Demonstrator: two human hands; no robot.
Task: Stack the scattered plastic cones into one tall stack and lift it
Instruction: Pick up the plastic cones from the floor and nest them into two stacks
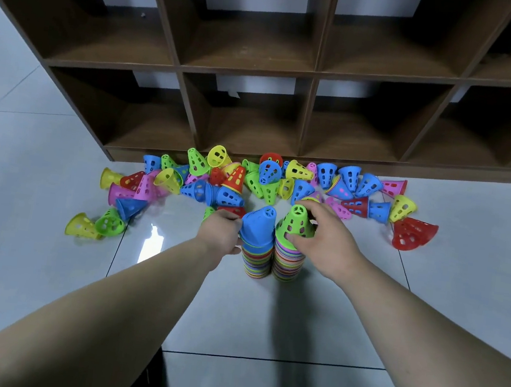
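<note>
Two bare forearms reached from the lower corners of the view toward the middle of the tiled floor (265, 321). The left hand (222, 237) curled its fingers against the side of a blue cone (259, 222) that capped the left stack (255, 263). The right hand (322, 239) gripped a green cone (296, 225) that sat atop the right stack (287, 265), thumb on the near face and fingers over the far side. Both stacks stood upright on the floor, side by side and close enough that whether they touched could not be told; their nested rims showed as bands of many colours.

Just behind the stacks lay the loose cones (249, 180), a crowded band of blue, green, yellow, pink and red pieces, most of them tipped on their sides. This band ran along the base edge of a dark wooden shelf unit (315, 73) with open compartments. Its nearest pieces, a red cone (230, 211) and a pink cone (338, 209), lay close beyond the knuckles of the two hands. A large red cone (413, 235) marked the band's right end, and a yellow cone (80, 226) lay at its left end, well apart from the stacks. A bright glare (151, 242) lay on the tile beside the left wrist.
</note>
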